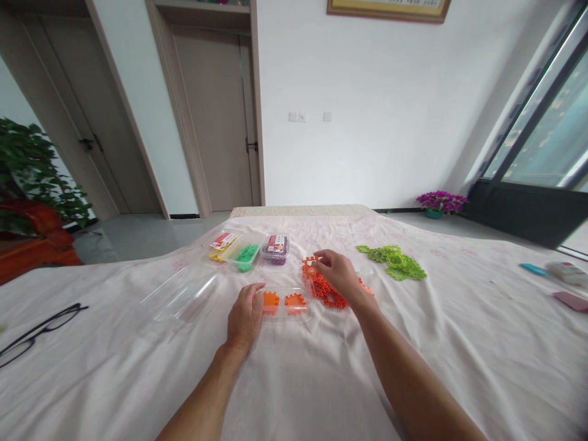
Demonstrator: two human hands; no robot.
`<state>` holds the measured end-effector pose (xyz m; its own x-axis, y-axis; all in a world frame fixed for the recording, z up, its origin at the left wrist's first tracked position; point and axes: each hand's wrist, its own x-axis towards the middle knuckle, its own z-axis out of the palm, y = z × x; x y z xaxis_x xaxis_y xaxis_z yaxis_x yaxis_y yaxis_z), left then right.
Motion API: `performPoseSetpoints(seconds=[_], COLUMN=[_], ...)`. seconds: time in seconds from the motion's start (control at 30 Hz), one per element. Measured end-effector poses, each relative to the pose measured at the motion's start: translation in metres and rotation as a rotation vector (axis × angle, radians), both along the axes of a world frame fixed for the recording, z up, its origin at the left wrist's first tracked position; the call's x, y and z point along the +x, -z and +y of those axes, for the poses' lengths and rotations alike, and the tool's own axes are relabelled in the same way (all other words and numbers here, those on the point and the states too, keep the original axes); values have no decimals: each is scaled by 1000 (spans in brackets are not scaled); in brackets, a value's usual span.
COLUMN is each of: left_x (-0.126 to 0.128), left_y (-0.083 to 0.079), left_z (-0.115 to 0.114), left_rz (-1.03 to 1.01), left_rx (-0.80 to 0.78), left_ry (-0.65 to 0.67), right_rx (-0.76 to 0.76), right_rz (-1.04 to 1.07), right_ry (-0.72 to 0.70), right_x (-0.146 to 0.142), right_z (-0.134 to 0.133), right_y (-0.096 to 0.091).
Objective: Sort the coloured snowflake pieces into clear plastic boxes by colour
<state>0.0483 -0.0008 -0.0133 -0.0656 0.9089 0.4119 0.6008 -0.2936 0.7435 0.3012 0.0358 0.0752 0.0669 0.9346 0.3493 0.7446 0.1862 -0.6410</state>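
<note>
My left hand (245, 315) grips the left end of a clear plastic box (281, 313), its fingers curled over the edge. Two flat orange interlocking pieces, notched along their edges, lie in that box: one orange piece (271, 302) on the left and another orange piece (295, 304) on the right. Just right of the box, my right hand (340, 277) pinches an orange notched block (309, 263) between thumb and fingers. Below it spreads a heap of orange blocks (333, 298), partly hidden by the hand and wrist.
Behind stand clear boxes with yellow blocks (217, 256), green blocks (247, 256) and purple blocks (275, 260). Lime-green blocks (395, 262) lie loose to the right. An empty-looking clear container (184, 300) and glasses (39, 334) rest leftward on the pale tablecloth (294, 386).
</note>
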Motion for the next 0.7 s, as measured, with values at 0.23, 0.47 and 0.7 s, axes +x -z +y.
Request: performPoseSetpoints(seconds=[0.23, 0.47, 0.7], left_x=[0, 1, 2], left_y=[-1, -1, -2], left_z=[0, -1, -2], left_rz=[2, 15, 58], left_rx=[-5, 9, 5], left_ry=[4, -12, -71], right_rx=[-101, -94, -296], right_rz=[-197, -329, -523], right_ry=[-232, -122, 9], right_x=[-31, -12, 18], right_z=[-16, -10, -2], right_y=[5, 0, 6])
